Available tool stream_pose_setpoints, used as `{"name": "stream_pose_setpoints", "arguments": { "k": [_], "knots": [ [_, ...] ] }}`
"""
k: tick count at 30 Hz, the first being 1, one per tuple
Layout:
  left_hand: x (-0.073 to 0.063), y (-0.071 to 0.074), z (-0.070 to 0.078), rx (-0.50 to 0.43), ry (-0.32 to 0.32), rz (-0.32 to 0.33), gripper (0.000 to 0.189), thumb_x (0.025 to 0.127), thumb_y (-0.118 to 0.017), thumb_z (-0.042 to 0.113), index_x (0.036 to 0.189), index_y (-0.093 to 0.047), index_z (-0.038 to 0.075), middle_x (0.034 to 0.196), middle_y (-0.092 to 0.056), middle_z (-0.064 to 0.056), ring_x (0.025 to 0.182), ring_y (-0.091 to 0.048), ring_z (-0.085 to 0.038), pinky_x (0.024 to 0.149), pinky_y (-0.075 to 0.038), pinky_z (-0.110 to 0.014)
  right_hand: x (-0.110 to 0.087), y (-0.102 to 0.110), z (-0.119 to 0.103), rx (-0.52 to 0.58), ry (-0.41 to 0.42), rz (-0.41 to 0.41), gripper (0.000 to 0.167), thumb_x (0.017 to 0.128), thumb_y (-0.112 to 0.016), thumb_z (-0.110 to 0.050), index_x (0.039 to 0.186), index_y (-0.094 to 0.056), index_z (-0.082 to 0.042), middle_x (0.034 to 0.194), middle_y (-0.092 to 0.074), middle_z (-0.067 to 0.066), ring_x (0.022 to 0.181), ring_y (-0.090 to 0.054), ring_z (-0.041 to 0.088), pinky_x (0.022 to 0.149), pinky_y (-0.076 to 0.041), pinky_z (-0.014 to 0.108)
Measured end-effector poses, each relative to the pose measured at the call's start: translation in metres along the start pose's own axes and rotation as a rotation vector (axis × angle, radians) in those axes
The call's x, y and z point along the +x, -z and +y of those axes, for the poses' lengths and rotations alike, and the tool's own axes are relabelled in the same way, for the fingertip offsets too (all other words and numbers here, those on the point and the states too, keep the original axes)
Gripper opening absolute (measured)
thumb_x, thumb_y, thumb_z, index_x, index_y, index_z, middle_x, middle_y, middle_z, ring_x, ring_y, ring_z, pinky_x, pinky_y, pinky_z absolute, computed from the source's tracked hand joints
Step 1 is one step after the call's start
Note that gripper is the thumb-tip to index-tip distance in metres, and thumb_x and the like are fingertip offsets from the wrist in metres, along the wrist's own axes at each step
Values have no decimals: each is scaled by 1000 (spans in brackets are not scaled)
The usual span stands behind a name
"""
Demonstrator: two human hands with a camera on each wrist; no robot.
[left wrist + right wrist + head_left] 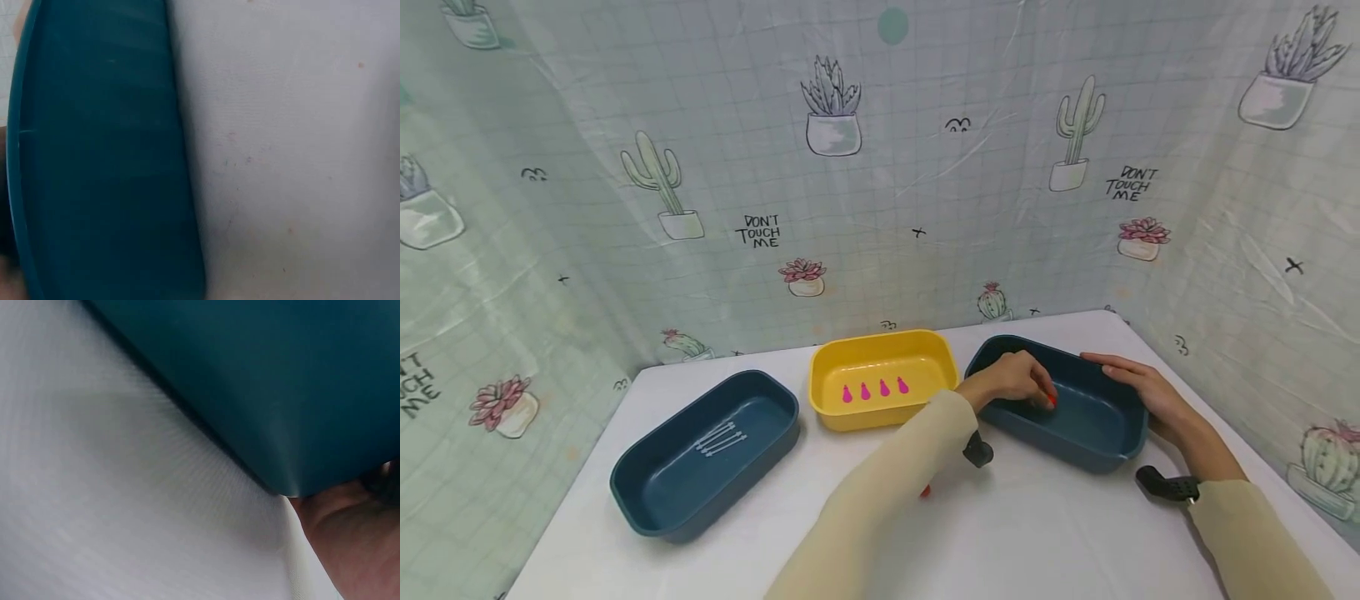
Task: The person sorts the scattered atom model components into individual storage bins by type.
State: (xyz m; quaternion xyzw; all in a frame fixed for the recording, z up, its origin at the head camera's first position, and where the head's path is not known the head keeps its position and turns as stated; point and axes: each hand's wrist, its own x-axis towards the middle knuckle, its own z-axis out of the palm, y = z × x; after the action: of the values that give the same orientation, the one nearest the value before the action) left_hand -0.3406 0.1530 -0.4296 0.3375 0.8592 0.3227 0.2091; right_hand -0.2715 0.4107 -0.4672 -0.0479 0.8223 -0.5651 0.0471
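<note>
In the head view my left hand (pixel 1018 379) reaches into the right blue bin (pixel 1090 425) and pinches a small red piece (pixel 1052 401) inside it. The piece is mostly covered by the fingers, so its kind does not show. My right hand (pixel 1150 396) lies along the right end of that bin, its extended fingers touching the rim. The right wrist view shows part of that hand (pixel 356 537) against the bin's outer wall (pixel 262 381). In the left wrist view the bin's side (pixel 106 150) fills the left part, and the held piece is out of sight.
A yellow bin (pixel 880 339) at the back holds several pink bulb-shaped pieces (pixel 883 387). The left blue bin (pixel 647 512) contains several thin pale sticks (pixel 721 438). Another red piece (pixel 926 491) lies on the white table (pixel 1037 533), partly hidden by the left sleeve (pixel 880 492).
</note>
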Motion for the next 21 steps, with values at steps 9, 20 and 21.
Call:
{"name": "stream_pose_setpoints", "arguments": {
  "k": [9, 20, 21],
  "knots": [
    [1, 1, -9, 49, 26, -51, 5, 89, -83, 20, 91, -83, 24, 90, -73, 12, 73, -66, -5, 70, -52, -17, 8, -8, -4, 33, 39, -20, 54, 109, -47, -42, 156, -47, -14, 143, -53, -31, 123, -40, -23, 92, -39, 5],
    [5, -2, -8, 15, -25, -55, 18, 91, -79, 13, 107, -79, 19, 83, -76, 10, 78, -65, -4, 74, -51, -16, 6, -5, -2, 36, 21, -14, 54, 109, -47, -43, 157, -46, -16, 141, -52, -35, 120, -41, -23, 91, -41, 6],
    [4, -2, -8, 6, -34, -52, 19, 91, -78, 12, 109, -79, 18, 82, -76, 9, 78, -65, -4, 75, -50, -16, 6, -4, -2, 32, 20, -11, 55, 109, -47, -43, 157, -46, -16, 140, -52, -35, 121, -41, -23, 91, -41, 6]
  ]
}}
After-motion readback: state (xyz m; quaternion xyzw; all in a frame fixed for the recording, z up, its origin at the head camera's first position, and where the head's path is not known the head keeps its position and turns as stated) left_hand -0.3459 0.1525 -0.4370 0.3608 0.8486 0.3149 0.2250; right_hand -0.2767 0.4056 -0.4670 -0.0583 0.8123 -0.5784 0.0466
